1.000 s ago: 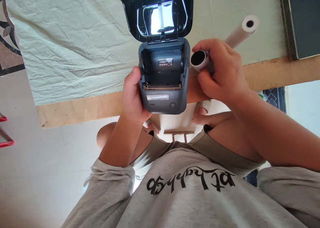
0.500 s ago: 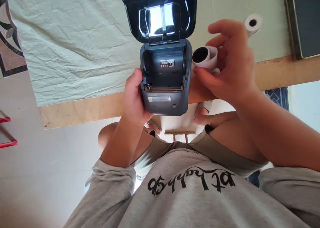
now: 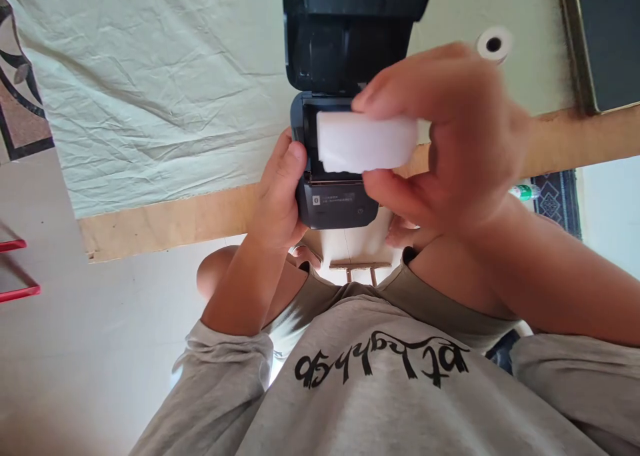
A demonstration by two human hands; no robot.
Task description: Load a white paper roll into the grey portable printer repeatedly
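Note:
My left hand (image 3: 281, 193) is closed around the left side of a dark label printer (image 3: 337, 209), its thumb on the casing's edge. The printer is tilted toward me over the table's front edge, and its hinged lid (image 3: 350, 49) stands raised. Between the thumb and fingers of my right hand (image 3: 450, 129) is a white paper roll (image 3: 367, 141), held sideways over the printer's paper compartment. The roll hides most of that compartment; whether it touches the inside I cannot tell.
A second white roll (image 3: 494, 45) stands on the pale green cloth (image 3: 175, 96) to the right. Beyond it lies a dark flat tray-like object (image 3: 613, 43). The table's wooden front edge (image 3: 165, 216) runs across below the cloth.
My right hand has moved left with the paper roll, from beside the printer to over its compartment, turning the roll sideways. The printer has shifted slightly right and tilted.

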